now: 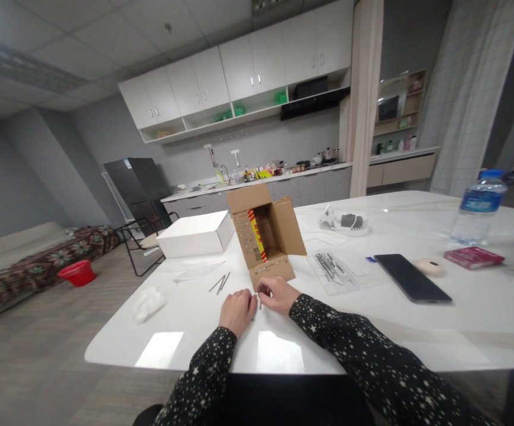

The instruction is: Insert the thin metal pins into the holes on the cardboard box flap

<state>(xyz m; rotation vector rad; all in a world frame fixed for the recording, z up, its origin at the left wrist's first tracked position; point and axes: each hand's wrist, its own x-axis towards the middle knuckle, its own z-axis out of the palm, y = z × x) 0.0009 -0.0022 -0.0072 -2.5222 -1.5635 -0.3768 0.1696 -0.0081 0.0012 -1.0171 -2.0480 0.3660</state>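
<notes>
Both hands, left (238,310) and right (278,294), pinched a tiny, light, stiff metal pin (259,303) together on the worktop (461,331) before the cardboard box (265,236), best held by its ends.

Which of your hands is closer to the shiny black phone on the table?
Right. The right hand rests in front of the open cardboard box, on the same side as the black phone. The left hand lies beside it, farther from the phone.

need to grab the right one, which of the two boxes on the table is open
The brown cardboard box, right beyond the hands, flaps spread wide. The white box to its left is shut.
</notes>
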